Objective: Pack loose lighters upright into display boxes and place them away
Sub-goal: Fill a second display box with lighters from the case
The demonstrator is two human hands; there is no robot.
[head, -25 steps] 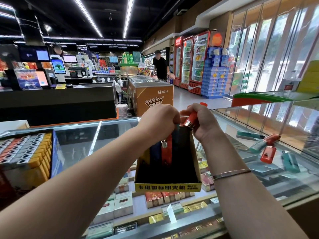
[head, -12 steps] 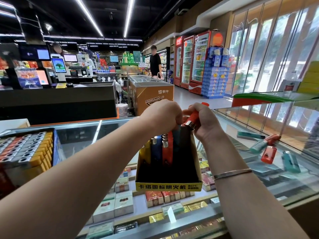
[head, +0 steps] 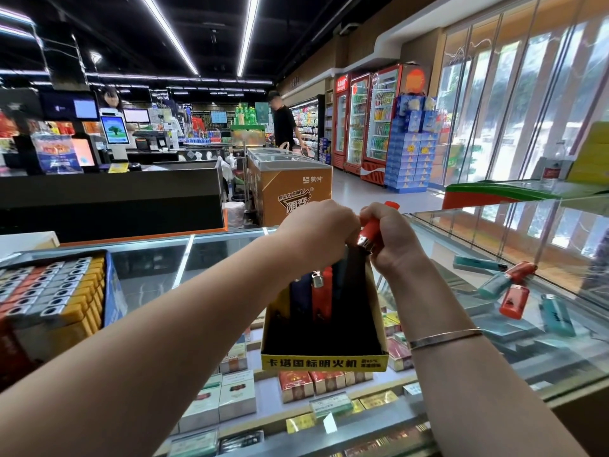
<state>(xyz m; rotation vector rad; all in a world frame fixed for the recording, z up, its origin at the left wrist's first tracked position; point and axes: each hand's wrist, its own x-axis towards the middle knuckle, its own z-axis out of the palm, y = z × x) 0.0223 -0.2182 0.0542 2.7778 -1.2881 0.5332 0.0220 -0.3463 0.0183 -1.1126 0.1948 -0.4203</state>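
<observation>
The step in hand looks to be seating one more lighter in the box [head: 324, 361], which stands on the glass counter [head: 148, 285] in the middle of the scene, its printed yellow front wall nearest the camera. The right hand [head: 390, 240] is curled round a red lighter [head: 374, 230], metal head pointing down toward the box's far right corner, red base sticking up past the fingers. The left hand [head: 318, 234] is curled over the far edge of the box, just left of the right hand; whether it pinches the cardboard or a lighter top cannot be told, since its fingers are hidden. A short row of lighters [head: 313, 295] already stands upright at the far left of the box, and most of its dark interior is still to fill. To do this well, the red lighter probably wants turning so its head ends uppermost like its neighbours (they show metal tops), then sliding down snug against the row so nothing leans. Steadying the box meanwhile should keep the row from toppling. More loose lighters [head: 514, 296] lie flat on the glass to the right, within easy reach.
</observation>
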